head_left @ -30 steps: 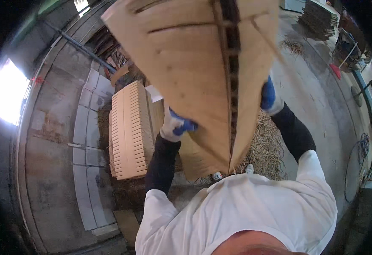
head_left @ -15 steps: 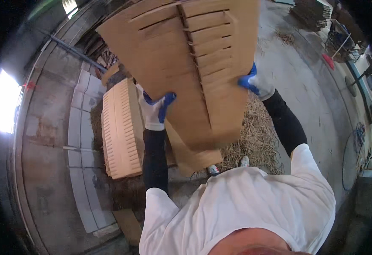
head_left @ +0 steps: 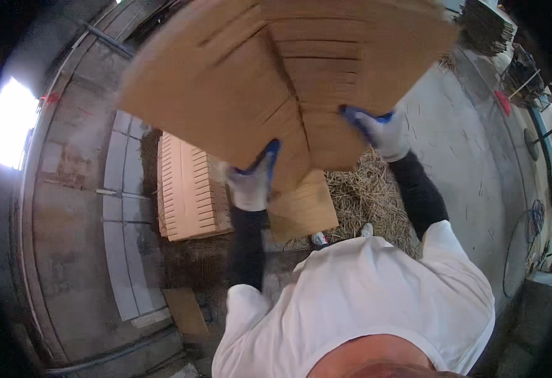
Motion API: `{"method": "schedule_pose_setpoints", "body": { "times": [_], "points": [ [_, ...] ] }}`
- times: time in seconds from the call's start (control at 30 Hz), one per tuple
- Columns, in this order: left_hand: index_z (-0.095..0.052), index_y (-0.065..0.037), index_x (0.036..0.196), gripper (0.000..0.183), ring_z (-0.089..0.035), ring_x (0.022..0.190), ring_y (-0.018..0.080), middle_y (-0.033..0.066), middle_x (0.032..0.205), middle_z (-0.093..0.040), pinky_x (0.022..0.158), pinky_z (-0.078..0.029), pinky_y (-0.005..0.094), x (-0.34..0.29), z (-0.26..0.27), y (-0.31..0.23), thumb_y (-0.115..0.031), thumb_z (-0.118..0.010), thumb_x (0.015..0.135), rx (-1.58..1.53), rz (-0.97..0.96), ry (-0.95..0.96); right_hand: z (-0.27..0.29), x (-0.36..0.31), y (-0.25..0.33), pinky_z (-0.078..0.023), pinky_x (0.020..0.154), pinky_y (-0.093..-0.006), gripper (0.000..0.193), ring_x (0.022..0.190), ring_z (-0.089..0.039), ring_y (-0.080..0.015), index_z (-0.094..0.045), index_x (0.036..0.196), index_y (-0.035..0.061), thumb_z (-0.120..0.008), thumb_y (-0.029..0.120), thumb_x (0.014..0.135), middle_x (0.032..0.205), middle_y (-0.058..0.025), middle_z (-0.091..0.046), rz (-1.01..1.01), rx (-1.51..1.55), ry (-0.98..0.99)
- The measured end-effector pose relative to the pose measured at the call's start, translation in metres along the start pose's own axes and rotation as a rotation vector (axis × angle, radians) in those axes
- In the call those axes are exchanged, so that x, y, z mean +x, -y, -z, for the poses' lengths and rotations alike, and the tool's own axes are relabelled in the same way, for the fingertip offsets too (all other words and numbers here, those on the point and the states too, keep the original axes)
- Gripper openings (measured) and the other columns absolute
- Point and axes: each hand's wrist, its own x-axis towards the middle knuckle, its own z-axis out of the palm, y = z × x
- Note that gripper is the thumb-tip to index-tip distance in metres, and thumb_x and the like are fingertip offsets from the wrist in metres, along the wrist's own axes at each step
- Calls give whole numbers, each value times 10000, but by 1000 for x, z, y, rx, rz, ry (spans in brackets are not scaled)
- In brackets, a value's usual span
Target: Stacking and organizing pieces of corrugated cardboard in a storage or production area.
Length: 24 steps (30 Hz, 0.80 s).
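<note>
Floor [head_left: 468,145]: grey, straw heap [head_left: 377,205] on it.
Cardboard [head_left: 225,94]: slotted, creased down the middle, held up over floor, covers stack's upper right corner.
Stack [head_left: 184,189]: slotted, left of straw.
Left hand [head_left: 252,179]: gloved, pinching cardboard's lower left edge, thumb on near face, fingertips hidden.
Right hand [head_left: 383,132]: gloved, pinching lower right edge, same grip.

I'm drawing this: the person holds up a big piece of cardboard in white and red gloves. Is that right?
Nearly: the gloves on the left hand and right hand are white and blue, not red, in the head view; they hold up the cardboard.
</note>
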Motion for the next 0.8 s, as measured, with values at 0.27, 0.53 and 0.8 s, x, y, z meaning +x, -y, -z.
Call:
{"method": "schedule_pose_setpoints", "body": {
  "times": [0.27, 0.53, 0.8],
  "points": [
    [-548, 49, 1009, 384, -657, 763, 246, 143, 948, -636, 695, -566, 345, 34, 58, 6, -15, -727, 675, -248, -73, 345, 31, 23, 13, -526, 770, -296, 558, 914, -621, -184, -519, 1170, -30, -754, 66, 673, 1055, -97, -630, -88, 423, 291],
    [-348, -20, 1267, 629, -647, 797, 273, 192, 1002, -607, 679, -581, 372, 1, 58, 35, 35, -680, 736, -477, 287, 105, -5, 8, -9, -485, 850, -298, 473, 936, -600, -134, -559, 1102, -34, -770, 135, 715, 1015, -92, -648, -133, 195, 207],
    [-432, 69, 1194, 568, -657, 851, 283, 198, 1016, -623, 766, -573, 378, -26, 79, 69, -16, -742, 727, -541, 441, 126, -40, -15, -82, -481, 880, -316, 670, 1039, -586, -174, -478, 1192, -27, -817, 215, 666, 1125, -104, -602, -214, 341, 266]
  ]
}}
